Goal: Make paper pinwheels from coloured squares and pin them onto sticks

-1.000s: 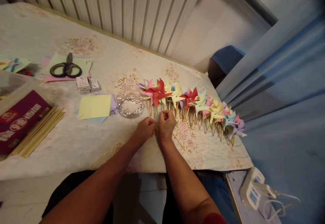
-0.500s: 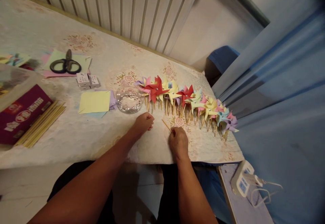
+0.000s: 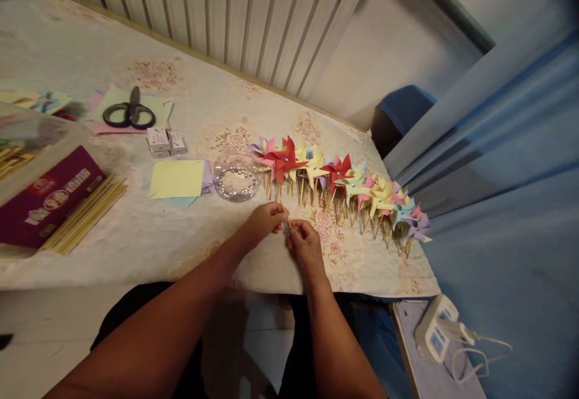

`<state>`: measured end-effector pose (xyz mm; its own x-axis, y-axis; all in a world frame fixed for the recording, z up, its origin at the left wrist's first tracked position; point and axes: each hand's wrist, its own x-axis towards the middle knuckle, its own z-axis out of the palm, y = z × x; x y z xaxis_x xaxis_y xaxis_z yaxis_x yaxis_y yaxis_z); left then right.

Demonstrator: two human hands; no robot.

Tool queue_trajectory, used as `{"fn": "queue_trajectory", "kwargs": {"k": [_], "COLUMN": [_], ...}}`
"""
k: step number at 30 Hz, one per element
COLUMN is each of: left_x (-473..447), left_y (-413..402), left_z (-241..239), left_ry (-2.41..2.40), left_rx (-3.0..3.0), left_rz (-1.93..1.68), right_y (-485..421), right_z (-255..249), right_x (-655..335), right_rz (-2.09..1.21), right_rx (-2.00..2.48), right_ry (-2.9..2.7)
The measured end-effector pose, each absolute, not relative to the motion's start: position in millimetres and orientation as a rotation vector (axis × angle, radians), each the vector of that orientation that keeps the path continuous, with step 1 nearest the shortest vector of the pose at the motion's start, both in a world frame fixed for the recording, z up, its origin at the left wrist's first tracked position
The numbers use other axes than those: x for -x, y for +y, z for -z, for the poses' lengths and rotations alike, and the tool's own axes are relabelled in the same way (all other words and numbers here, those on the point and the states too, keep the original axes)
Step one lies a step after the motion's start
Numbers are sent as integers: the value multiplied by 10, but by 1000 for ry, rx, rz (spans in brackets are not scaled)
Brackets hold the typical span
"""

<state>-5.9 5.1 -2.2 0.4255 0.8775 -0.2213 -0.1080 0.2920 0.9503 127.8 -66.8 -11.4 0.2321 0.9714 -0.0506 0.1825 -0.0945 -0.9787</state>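
A thin wooden stick [image 3: 283, 205] is pinched between my two hands above the cloth. My left hand [image 3: 266, 218] grips it near its upper end, its fingers closed. Just to the right and slightly lower, my right hand [image 3: 306, 243] has closed fingers on the stick's lower part. Beyond my hands stands a row of colourful paper pinwheels [image 3: 337, 173] on wooden sticks. Left of the row, a clear round dish [image 3: 236, 188] holds small shiny beads or pins. Beside it lie yellow, purple and blue paper sheets [image 3: 176, 179].
Black-handled scissors [image 3: 129, 113] rest on paper at the back left, with small white boxes [image 3: 165, 141] nearby. A bundle of wooden sticks [image 3: 85, 215] lies against a purple box [image 3: 52, 200]. A power strip [image 3: 436, 329] sits by the table's right corner.
My right hand has moved left with the stick. My left hand has come to the stick and taken hold of it. The whole view has shifted slightly.
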Motion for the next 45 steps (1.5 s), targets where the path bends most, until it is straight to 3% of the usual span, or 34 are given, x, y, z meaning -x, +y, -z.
{"fn": "queue_trajectory", "kwargs": {"k": [20, 45], "left_x": [85, 109], "left_y": [104, 122], "left_z": [-47, -59], "left_ry": [946, 892], "left_rx": [-1089, -928], "left_rz": [-960, -1011], "right_y": [-590, -593], "right_z": [97, 97], "right_x": [-1219, -1210], "right_rz": [-1308, -1314], "right_rx": [1393, 1388], "right_ry": [-1072, -1093]}}
